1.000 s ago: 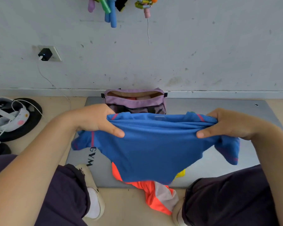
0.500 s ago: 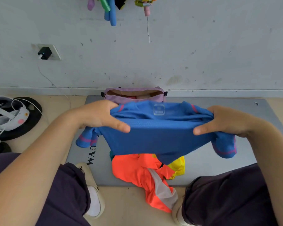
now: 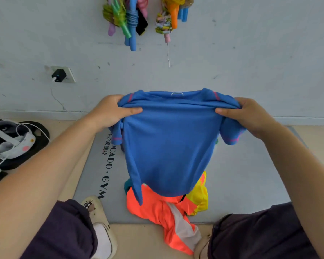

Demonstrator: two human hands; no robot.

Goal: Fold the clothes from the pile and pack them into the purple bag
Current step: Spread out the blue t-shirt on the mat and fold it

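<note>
A blue T-shirt (image 3: 168,146) with pink sleeve stripes hangs in the air in front of me, collar up. My left hand (image 3: 110,111) pinches its left shoulder and my right hand (image 3: 245,114) pinches its right shoulder. Below its hem lies the pile on the grey mat (image 3: 241,180): an orange garment (image 3: 157,208) with a white stripe, a yellow one (image 3: 198,197) and a bit of teal cloth (image 3: 127,185). The purple bag is hidden behind the raised shirt.
A white headset with cable (image 3: 9,143) lies on black discs at the left. A black charger (image 3: 58,75) sits in the wall socket. Coloured skipping ropes (image 3: 127,21) hang on the wall above. My knees and a beige shoe (image 3: 97,212) are at the mat's near edge.
Both hands have lifted the blue shirt higher, so it now hangs at full length and covers the purple bag. The view has tilted up.
</note>
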